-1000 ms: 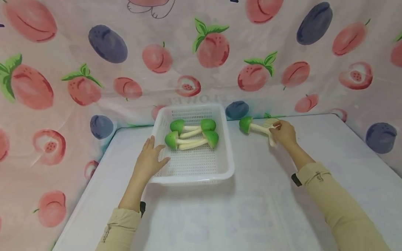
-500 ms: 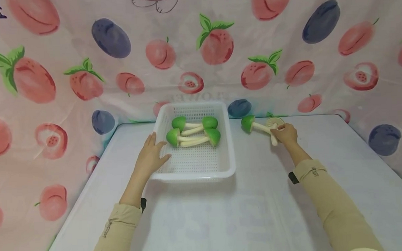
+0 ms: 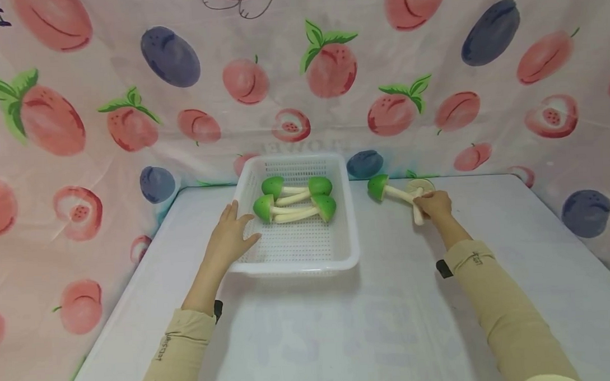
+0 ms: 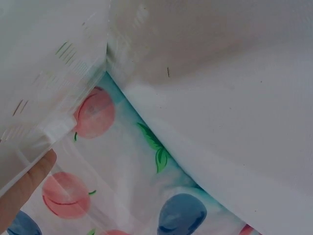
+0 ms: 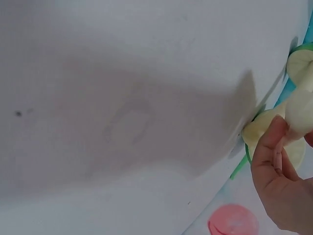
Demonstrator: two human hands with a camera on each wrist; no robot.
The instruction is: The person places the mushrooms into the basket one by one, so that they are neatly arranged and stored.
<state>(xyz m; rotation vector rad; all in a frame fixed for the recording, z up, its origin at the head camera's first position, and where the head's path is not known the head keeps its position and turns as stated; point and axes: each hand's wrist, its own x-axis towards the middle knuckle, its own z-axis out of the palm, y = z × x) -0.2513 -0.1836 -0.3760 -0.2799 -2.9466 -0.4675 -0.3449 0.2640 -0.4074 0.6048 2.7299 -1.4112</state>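
Note:
My left hand is at the left rim of a white plastic basket, fingers straight, with the thumb reaching over the inside. In the left wrist view a fingertip touches the rim from below. Inside the basket lie several toy mushrooms with green caps and pale stems. On the table to its right are two more: a green-capped mushroom and another with its pale cap underside showing. My right hand pinches a mushroom stem where the two stems cross.
A white-covered table extends in front of the basket and to both sides. Behind it hangs a fruit-print cloth, close to the basket and the loose mushrooms.
The head view has shifted slightly. My right hand has moved a little at the crossed stems, and more of the pale cap underside shows. My left hand stays at the basket rim.

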